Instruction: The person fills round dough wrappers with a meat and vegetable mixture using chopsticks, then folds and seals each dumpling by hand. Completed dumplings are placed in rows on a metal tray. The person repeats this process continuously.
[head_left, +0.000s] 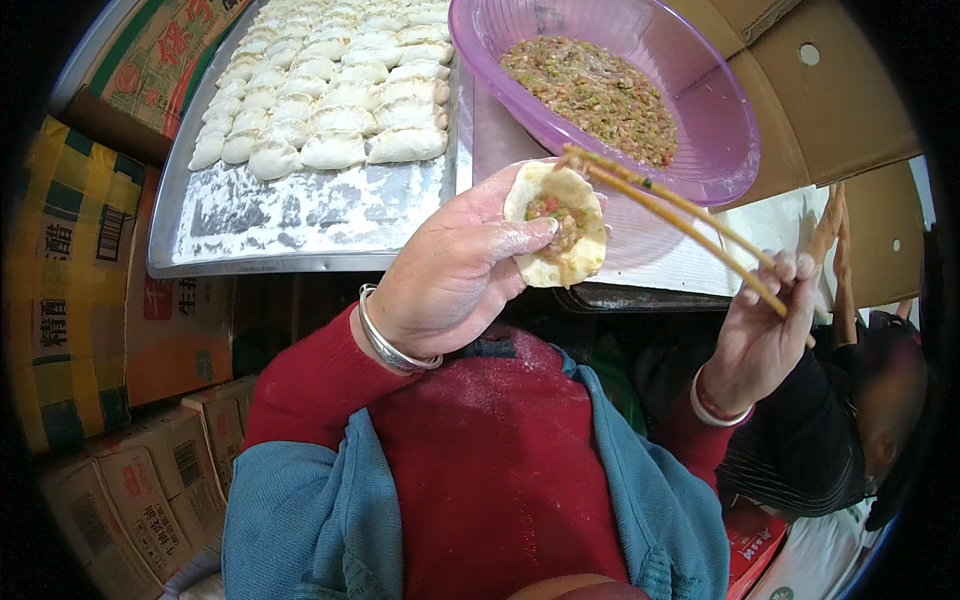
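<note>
A round dumpling wrapper (529, 195) lies in my left hand (457, 259), whose thumb presses on the meat-and-vegetable filling (553, 225) in its middle. Wooden chopsticks (675, 214) are held in my right hand (765, 322); their tips, with a little filling on them, are just over the wrapper's upper edge. Behind my hands a purple plastic basin (551, 127) contains minced filling (600, 94). Rows of folded dumplings (345, 97) cover the far part of a floured metal tray (300, 262) at the upper left.
Cardboard boxes (180, 330) are stacked along the left. Brown cardboard (832, 112) stands behind the basin at the upper right. Another person (795, 435) in dark clothes is close on the right, with arms reaching over the white-covered table (660, 274).
</note>
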